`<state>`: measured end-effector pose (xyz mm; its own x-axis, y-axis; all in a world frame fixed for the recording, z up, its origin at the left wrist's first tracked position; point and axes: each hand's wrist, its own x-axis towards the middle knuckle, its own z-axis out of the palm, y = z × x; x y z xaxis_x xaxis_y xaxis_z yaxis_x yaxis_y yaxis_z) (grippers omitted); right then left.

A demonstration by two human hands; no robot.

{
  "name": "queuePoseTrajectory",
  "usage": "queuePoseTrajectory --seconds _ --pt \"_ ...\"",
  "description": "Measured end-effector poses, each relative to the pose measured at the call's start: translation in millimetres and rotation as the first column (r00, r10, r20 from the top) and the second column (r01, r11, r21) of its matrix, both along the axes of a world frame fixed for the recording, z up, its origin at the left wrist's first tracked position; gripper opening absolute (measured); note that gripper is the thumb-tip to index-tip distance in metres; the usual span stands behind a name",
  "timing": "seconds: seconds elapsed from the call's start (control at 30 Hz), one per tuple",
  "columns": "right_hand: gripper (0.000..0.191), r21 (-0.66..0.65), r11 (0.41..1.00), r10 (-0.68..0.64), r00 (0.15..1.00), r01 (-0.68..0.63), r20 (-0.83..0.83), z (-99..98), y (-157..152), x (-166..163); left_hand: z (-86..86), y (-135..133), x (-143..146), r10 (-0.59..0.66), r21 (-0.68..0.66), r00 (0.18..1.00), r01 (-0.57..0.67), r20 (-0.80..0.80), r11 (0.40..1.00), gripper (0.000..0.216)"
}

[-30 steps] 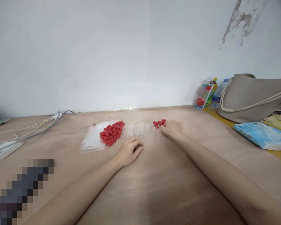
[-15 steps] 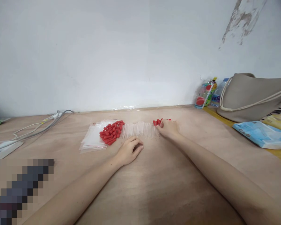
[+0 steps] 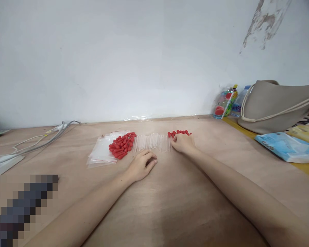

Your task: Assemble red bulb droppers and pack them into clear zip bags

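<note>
My left hand (image 3: pixel 143 165) rests on the table just in front of a row of thin clear tubes (image 3: pixel 151 141). Its fingers are curved, a gap shows between thumb and forefinger, and nothing is in it. At the right end of that row, my right hand (image 3: pixel 183 143) is closed, fingertips pointing down and pressed together; what they pinch is hidden. Behind it, red rubber bulbs (image 3: pixel 178 131) stick out in a line, partly covered by the hand. A loose heap of red rubber bulbs (image 3: pixel 121 146) lies left of the tubes, partly on clear zip bags (image 3: pixel 100 152).
Cables (image 3: pixel 54 134) and a white power strip (image 3: pixel 7 164) lie at the left. On the right stand drink bottles (image 3: pixel 228 103) and a grey bag (image 3: pixel 278 106), with a blue-white packet (image 3: pixel 288 147) before it. A white wall (image 3: pixel 144 61) closes the back; blurred blocks cover the lower left.
My right hand has shifted slightly left and toward me, its fingers now lower at the end of the tubes. More red bulbs show behind it. My left hand stays put.
</note>
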<state>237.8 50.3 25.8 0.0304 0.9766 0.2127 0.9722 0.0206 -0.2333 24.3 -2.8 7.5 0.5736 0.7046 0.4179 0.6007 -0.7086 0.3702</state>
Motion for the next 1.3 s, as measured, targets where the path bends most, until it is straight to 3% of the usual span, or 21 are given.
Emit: queuePoseTrajectory --seconds 0.33,0.6,0.77,0.87,1.03,1.17,1.3 --pt "0.042 -0.043 0.997 -0.07 0.997 0.071 0.012 8.7 -4.8 -8.4 1.9 -1.5 -0.1 0.015 -0.007 1.0 -0.015 0.005 1.0 0.013" --pt "0.028 -0.176 0.983 -0.039 0.998 0.047 0.045 21.4 -9.9 0.0 -0.8 0.2 -0.6 0.003 0.003 1.0 -0.003 -0.009 1.0 0.012" --pt "0.028 -0.141 0.989 -0.025 0.997 0.034 0.068 16.7 -10.2 -0.4 0.1 -1.0 -0.4 0.088 0.057 0.996 -0.088 0.017 0.994 0.012" --pt "0.02 -0.149 0.988 -0.011 0.996 0.025 0.093 13.1 -9.6 -2.5 7.5 6.8 -9.9 0.285 0.208 0.958 -0.276 -0.015 0.938 0.014" --pt "0.018 -0.154 0.988 0.015 0.994 0.002 0.108 13.6 -10.0 -4.4 19.2 30.7 -40.6 0.604 0.433 0.791 -0.512 -0.101 0.742 0.016" --pt "0.024 -0.099 0.995 0.034 0.992 -0.022 0.119 15.4 -15.0 -7.0 16.5 40.5 -54.4 0.695 0.475 0.696 -0.557 -0.18 0.681 0.021" --pt "0.028 0.058 0.995 0.068 0.988 -0.077 0.141 13.5 -27.2 -12.0 13.6 42.0 -53.9 0.716 0.463 0.666 -0.578 -0.208 0.672 0.027"
